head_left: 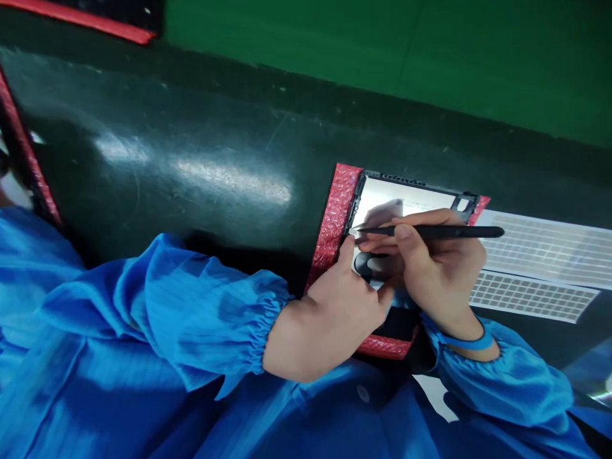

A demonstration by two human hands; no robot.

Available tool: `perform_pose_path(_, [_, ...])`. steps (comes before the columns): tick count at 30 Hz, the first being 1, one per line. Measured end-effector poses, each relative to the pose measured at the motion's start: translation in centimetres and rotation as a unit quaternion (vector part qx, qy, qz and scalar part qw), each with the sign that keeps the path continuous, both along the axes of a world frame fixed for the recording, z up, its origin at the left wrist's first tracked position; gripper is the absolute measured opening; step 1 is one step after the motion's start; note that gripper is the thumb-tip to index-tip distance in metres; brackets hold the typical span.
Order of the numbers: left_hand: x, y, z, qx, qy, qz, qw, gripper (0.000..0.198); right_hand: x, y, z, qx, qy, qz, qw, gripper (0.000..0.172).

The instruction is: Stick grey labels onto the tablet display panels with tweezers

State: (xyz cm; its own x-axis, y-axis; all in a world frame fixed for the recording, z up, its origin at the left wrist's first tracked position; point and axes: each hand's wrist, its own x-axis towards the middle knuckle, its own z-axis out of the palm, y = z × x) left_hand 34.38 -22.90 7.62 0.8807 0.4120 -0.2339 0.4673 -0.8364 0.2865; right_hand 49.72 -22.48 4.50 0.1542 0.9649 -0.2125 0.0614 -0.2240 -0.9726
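Counter [215, 115]: dark green, glossy, lightly scuffed, two bright patches of reflected light left of centre. Beyond its far edge we see a brighter green surface [335, 38]. A dark red-edged object [109, 9] is cut off at upper left.

Flat panel [415, 197], mirror-bright with a black frame, lies on the counter right of centre, red bubble-textured padding [337, 217] showing around it. Our right hand [440, 271] is clamped on a slim black tool [459, 231], its tip at the panel's left edge. Our left hand [335, 306] has forefinger and thumb apart — forefinger tip beside the tool tip, remaining fingers hidden.

Markings: two white sheets right of the panel, the upper sheet [549, 248] and the smaller lower sheet [530, 296], both with rows of small greyish cells — any print on them too fine for us to read.
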Motion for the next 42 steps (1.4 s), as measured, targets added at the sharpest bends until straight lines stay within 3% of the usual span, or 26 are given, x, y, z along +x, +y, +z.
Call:
perform_pose_path(33, [-0.1,1.4,0.3,-0.016,0.005,-0.001,1.000,0.032,-0.2,0.2,0.4,-0.017,-0.011,0.015,1.000,0.003])
perform_pose_path(42, [-0.3,2.2,0.3,0.006,-0.001,-0.039,0.999,0.030,-0.3,-0.3,-0.1,0.015,-0.003,-0.043,0.999,0.005])
